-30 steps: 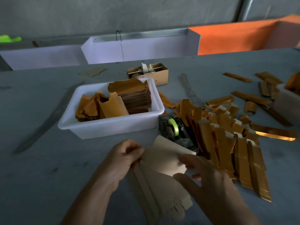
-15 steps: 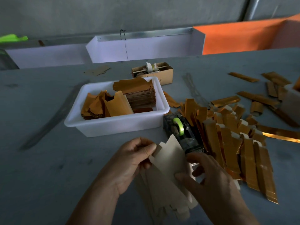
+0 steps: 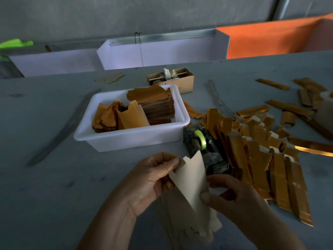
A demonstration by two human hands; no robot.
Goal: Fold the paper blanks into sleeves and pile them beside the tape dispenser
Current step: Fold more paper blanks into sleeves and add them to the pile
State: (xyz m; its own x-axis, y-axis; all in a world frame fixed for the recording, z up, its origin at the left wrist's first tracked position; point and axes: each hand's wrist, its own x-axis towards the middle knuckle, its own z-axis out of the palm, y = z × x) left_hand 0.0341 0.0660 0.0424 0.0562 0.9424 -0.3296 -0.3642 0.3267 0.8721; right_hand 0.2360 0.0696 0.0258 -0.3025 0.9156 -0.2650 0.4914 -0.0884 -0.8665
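Paper blank (image 3: 191,179) pinched in left grip (image 3: 153,177) and right grip (image 3: 232,193) — tape dispenser (image 3: 203,147) just behind, white tub (image 3: 133,138) beyond.

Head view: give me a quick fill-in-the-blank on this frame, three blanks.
1. Both hands hold a paper ____ in front of the tape dispenser.
2. The white tub stands to the ____ of the dispenser.
3. The tape roll is ____.

Missing: blank; left; green

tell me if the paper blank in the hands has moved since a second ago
Yes. The paper blank has swung up from lying fairly flat; its notched top edge now overlaps the near end of the tape dispenser, which has stayed put beside the white tub.
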